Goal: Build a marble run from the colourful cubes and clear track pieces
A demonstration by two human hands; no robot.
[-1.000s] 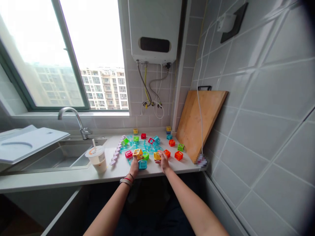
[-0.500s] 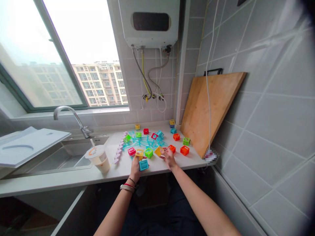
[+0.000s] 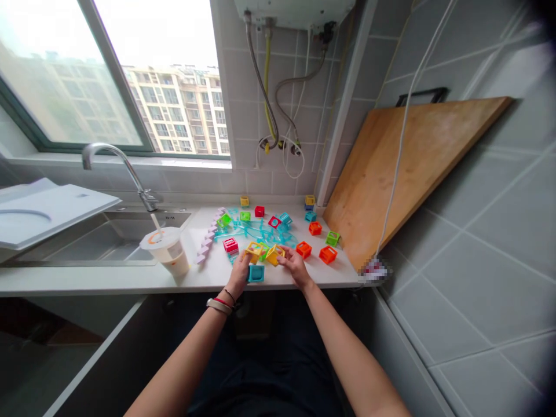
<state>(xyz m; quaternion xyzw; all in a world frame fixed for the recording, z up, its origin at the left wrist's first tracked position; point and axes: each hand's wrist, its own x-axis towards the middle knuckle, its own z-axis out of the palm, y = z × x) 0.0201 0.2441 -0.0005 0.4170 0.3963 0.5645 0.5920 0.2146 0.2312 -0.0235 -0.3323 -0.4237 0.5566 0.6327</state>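
My left hand (image 3: 237, 277) is closed around a yellow open-sided cube block (image 3: 253, 250), with a blue cube block (image 3: 256, 274) just below it at the fingers. Whether the two are joined I cannot tell. Between the fingertips of my right hand (image 3: 296, 269) is a second yellow cube block (image 3: 273, 255), tilted and close beside the first. A green cube block (image 3: 264, 249) shows partly behind them. To the left lies a red cube block (image 3: 230, 245); to the right, an orange cube block (image 3: 304, 249).
Light blue plastic pieces (image 3: 256, 231) lie tangled behind my hands, among several more coloured cubes. A row of pale purple pieces (image 3: 207, 243) runs along their left. Further left stand a drink cup (image 3: 167, 252) and the sink (image 3: 108, 237). A wooden board (image 3: 403, 168) leans at right.
My right hand has brought its yellow block leftward, close to the yellow block in my left hand. The view has tilted downward.
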